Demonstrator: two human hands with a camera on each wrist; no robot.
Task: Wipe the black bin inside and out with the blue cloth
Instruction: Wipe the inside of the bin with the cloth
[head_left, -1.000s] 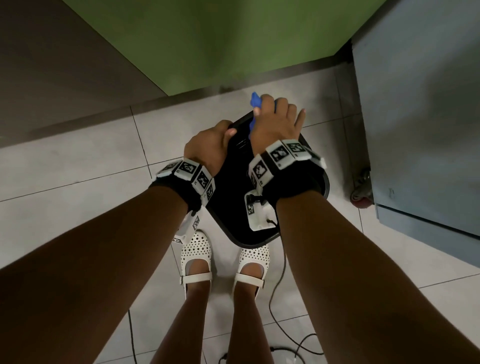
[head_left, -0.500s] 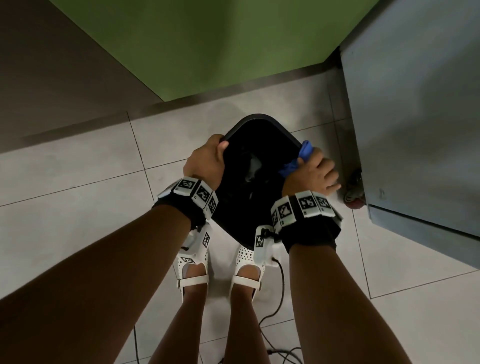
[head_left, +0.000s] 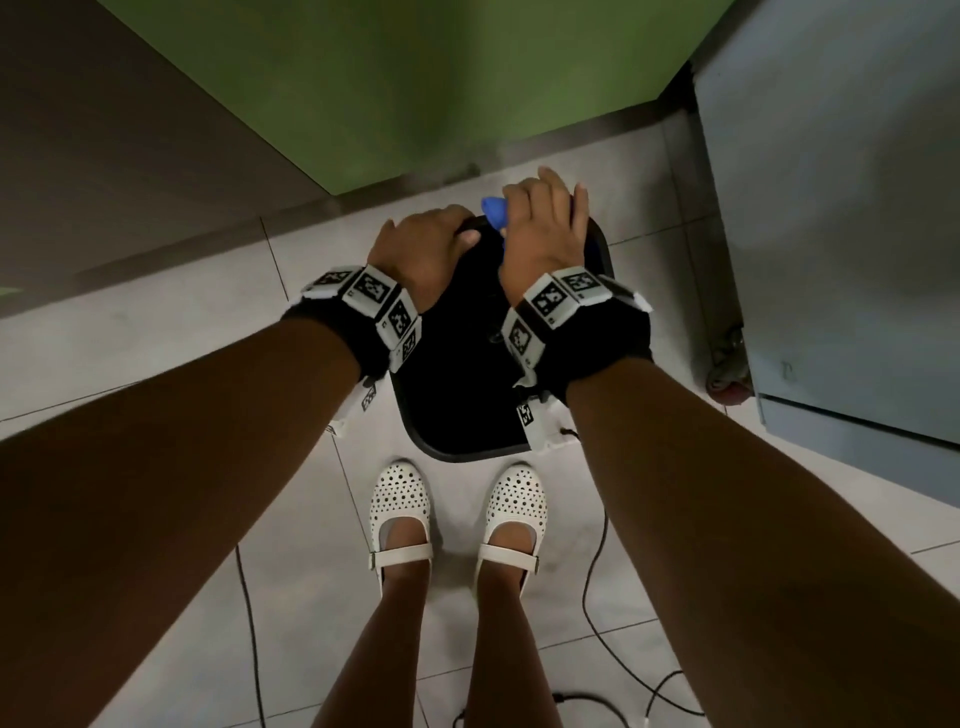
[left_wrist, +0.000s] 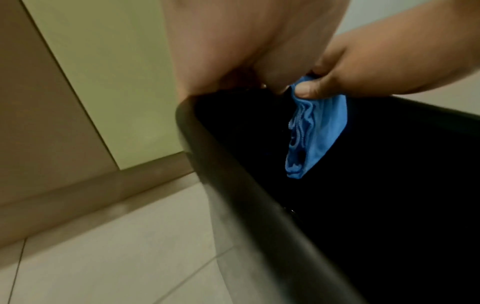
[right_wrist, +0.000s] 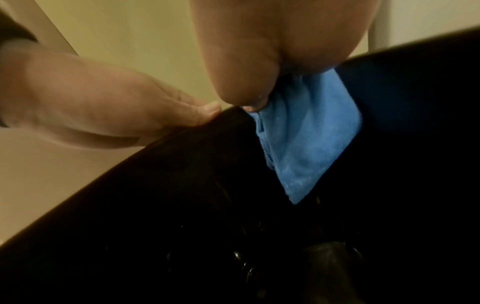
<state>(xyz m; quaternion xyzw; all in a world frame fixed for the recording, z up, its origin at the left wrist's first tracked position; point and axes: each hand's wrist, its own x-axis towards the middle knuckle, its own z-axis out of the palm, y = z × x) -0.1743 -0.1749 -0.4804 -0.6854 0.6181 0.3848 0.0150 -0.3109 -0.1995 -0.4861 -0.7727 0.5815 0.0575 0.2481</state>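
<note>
Fingers of the right hand (head_left: 540, 228) pinch the blue cloth (left_wrist: 315, 131) over the far rim of the black bin (head_left: 467, 395) on the floor; the left hand (head_left: 421, 249) grips that rim beside it. Bin looks light, stiff and smooth, so hold the rim; cloth is soft.

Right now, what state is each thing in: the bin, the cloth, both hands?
black bin: upright on the floor tiles, open-topped, no lid in view.
blue cloth: bunched, draped over the far rim, its free end hanging inside the bin.
left hand: grips the bin's far left rim.
right hand: presses the cloth onto the far rim, thumb pinching it.
cables: loose on the floor beside the white shoes.
</note>
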